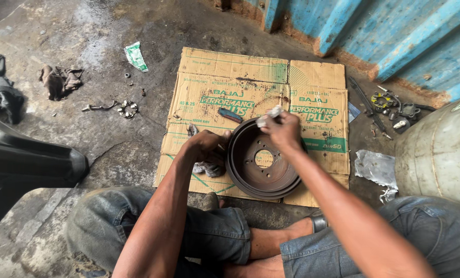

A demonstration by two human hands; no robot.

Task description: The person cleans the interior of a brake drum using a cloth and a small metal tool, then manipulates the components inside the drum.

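Head view, rusty round brake drum [263, 177] w/ bolt holes, left hand [208, 144] gripping rim, right hand [283, 129] pinching white scrap [269, 115].

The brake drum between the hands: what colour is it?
Dark rusty brown brake drum, seen in the head view.

Flattened tan-and-green carton [312, 77] on the floor; green-white wrapper [135, 55] upper left.

Your bare forearms with no sleeves, your left hand [205, 141] and right hand [283, 131] ungloved, faded, dirt-stained blue denim jeans on both legs
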